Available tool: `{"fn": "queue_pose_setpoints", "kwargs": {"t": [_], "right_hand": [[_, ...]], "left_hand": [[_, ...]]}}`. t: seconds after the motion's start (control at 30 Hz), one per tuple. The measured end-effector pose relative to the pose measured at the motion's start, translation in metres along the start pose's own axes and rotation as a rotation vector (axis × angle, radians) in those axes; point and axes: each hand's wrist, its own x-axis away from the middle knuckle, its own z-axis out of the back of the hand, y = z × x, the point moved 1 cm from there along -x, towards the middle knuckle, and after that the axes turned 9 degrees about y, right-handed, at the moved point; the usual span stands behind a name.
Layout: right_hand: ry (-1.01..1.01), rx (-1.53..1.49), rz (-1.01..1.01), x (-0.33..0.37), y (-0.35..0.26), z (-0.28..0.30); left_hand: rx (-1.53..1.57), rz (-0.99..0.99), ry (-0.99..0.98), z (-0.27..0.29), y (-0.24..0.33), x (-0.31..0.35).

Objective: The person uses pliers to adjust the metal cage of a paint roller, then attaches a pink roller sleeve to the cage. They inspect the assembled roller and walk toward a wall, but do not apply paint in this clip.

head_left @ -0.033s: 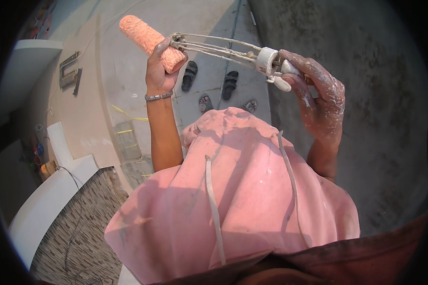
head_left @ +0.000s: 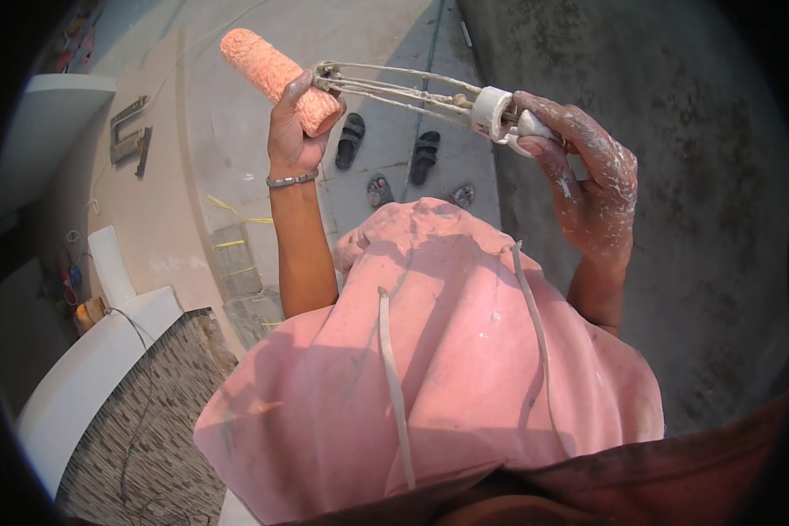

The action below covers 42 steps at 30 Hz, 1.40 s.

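An orange textured paint roller sleeve slants up to the left in my left hand, whose thumb lies over its lower end. From beside that end, a paint-crusted wire roller cage reaches across to the right. A white ring-shaped end cap closes its right side. My right hand, splashed with white paint, is closed there, thumb and fingers pinching a white knob-like piece at the end cap. The far fingers of my left hand are hidden behind the sleeve.
Below lie a pair of black sandals, and my own sandalled feet show near the pink shirt. To the left are a metal bracket, yellow straps and a curved white ledge with a cable. A dark stained wall stands at the right.
The small white piece that dangled below the end cap has turned up against it by my right fingers. Both hands are in almost the same place.
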Motion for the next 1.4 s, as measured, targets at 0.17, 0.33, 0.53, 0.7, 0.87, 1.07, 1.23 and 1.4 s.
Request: {"fn": "queue_pose_setpoints", "kwargs": {"t": [0.17, 0.33, 0.53, 0.7, 0.87, 1.07, 1.23, 1.4], "right_hand": [[0.060, 0.041, 0.146, -0.008, -0.002, -0.003], [0.075, -0.016, 0.151, -0.014, -0.003, -0.005], [0.052, 0.013, 0.149, -0.015, -0.006, -0.011], [0.028, 0.070, 0.140, -0.016, -0.008, -0.010], [0.084, 0.015, 0.172, -0.014, 0.001, -0.014], [0.098, 0.043, 0.192, -0.014, 0.000, -0.017], [0.120, 0.017, 0.183, -0.014, 0.001, -0.021], [0.172, 0.029, 0.206, -0.018, 0.000, -0.026]], "left_hand": [[-0.014, -0.039, 0.122, -0.015, 0.006, 0.000], [0.009, -0.048, 0.133, -0.015, 0.012, -0.001], [-0.007, -0.058, 0.135, -0.018, 0.014, -0.001], [0.030, -0.047, 0.110, -0.020, 0.016, -0.002], [-0.031, -0.085, 0.185, -0.032, 0.019, 0.004], [-0.039, -0.071, 0.153, -0.033, 0.022, 0.002], [-0.026, -0.070, 0.133, -0.035, 0.023, 0.001], [-0.013, -0.078, 0.159, -0.036, 0.024, 0.000]]}}
